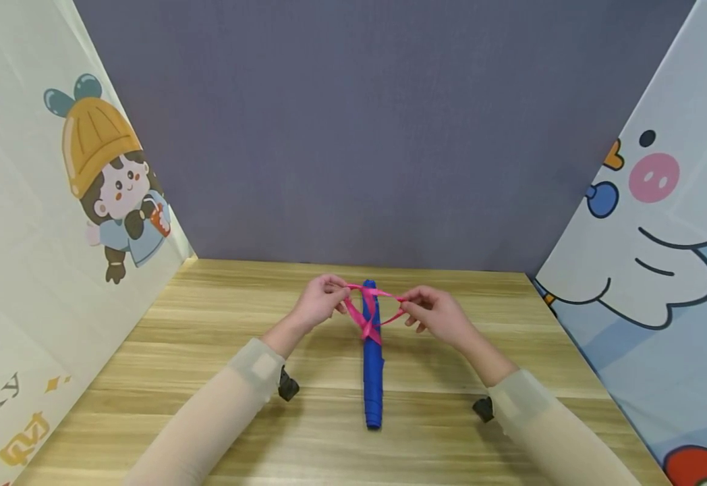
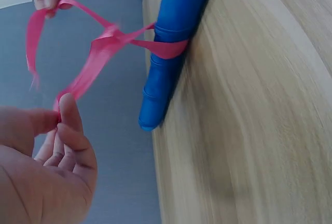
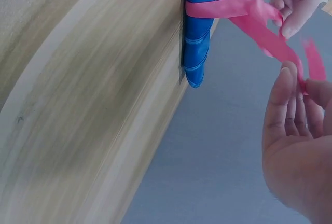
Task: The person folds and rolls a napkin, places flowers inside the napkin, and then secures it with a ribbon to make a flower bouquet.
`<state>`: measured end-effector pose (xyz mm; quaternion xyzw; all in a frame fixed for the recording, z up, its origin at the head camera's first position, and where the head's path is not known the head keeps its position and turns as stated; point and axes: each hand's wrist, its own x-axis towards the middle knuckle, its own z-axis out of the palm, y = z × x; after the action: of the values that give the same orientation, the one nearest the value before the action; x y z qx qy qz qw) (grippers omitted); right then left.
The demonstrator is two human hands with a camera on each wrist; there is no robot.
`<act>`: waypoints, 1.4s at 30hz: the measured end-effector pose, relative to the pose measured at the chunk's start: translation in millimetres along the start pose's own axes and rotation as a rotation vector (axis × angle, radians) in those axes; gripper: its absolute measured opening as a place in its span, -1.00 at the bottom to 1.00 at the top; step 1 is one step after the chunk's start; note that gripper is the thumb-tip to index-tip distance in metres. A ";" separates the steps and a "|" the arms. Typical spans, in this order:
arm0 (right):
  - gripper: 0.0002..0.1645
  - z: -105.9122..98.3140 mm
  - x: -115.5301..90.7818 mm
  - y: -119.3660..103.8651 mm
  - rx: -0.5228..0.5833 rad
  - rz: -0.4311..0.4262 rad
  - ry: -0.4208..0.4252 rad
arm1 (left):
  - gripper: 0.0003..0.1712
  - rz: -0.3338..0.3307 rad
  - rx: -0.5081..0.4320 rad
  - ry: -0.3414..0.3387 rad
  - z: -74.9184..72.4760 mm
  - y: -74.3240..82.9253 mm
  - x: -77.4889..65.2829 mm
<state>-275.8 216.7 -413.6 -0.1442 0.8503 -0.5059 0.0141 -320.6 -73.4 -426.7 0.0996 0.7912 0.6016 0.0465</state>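
A long, slim blue roll (image 1: 373,388) of smooth, wrapped material lies lengthwise on the wooden table. Round its far part passes a pink ribbon (image 1: 370,331), crossed in a knot on top. My left hand (image 1: 318,302) pinches one side of the ribbon between thumb and fingers, left of the roll. On the other side my right hand (image 1: 437,312) pinches the ribbon the same way. In the left wrist view the ribbon (image 2: 93,66) stretches up from the blue roll (image 2: 171,22) to both hands. A loose ribbon end (image 3: 314,60) hangs past the fingers in the right wrist view.
The wooden table (image 1: 208,378) runs back to a grey panel (image 1: 353,135). Side panels with cartoon prints stand at left (image 1: 13,202) and right (image 1: 681,270). Small black devices (image 1: 289,386) sit at both wrists.
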 end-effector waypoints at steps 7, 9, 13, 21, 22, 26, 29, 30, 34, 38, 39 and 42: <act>-0.71 -0.2 -1.4 -3.0 -0.003 -0.010 0.011 | -0.78 -0.094 -0.004 0.094 -0.2 -5.6 0.8; -0.71 -0.1 -1.5 -3.1 -0.009 -0.008 0.017 | -0.78 -0.102 0.018 0.098 0.4 -7.4 1.8; -0.72 0.1 -0.6 -4.3 -0.008 -0.015 0.023 | -0.80 -0.077 0.082 0.068 1.8 -11.0 4.2; -0.73 1.5 1.8 -5.8 -0.020 -0.029 0.029 | -0.85 -0.022 0.188 -0.011 5.7 -11.5 2.1; -0.73 1.8 1.8 -5.8 -0.019 -0.027 0.028 | -0.85 -0.022 0.195 -0.018 6.4 -11.1 1.5; -0.74 2.6 1.5 -4.9 -0.012 -0.029 0.029 | -0.84 -0.009 0.175 -0.054 9.0 -10.2 1.0; -0.74 2.6 1.5 -4.8 -0.012 -0.035 0.027 | -0.81 0.022 0.110 -0.100 9.9 -10.5 2.1; -0.74 2.5 1.6 -4.9 -0.014 -0.035 0.025 | -0.80 0.034 0.085 -0.117 10.1 -10.9 2.8; -0.74 2.4 2.3 -5.1 -0.011 -0.037 0.022 | -0.78 0.067 0.046 -0.133 12.6 -9.5 3.9; -0.74 2.5 2.9 -5.1 -0.007 -0.038 0.023 | -0.82 0.065 0.028 -0.117 16.6 -9.2 4.7; -0.74 2.5 2.8 -5.3 -0.007 -0.038 0.023 | -0.81 0.063 0.017 -0.120 17.7 -9.6 4.9; -0.74 2.7 2.3 -6.1 -0.011 -0.034 0.021 | -0.72 0.059 0.004 -0.142 20.9 -11.6 5.5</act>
<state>-276.1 211.1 -409.4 -0.1532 0.8506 -0.5030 -0.0043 -323.1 -55.6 -443.2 0.1652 0.7839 0.5925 0.0845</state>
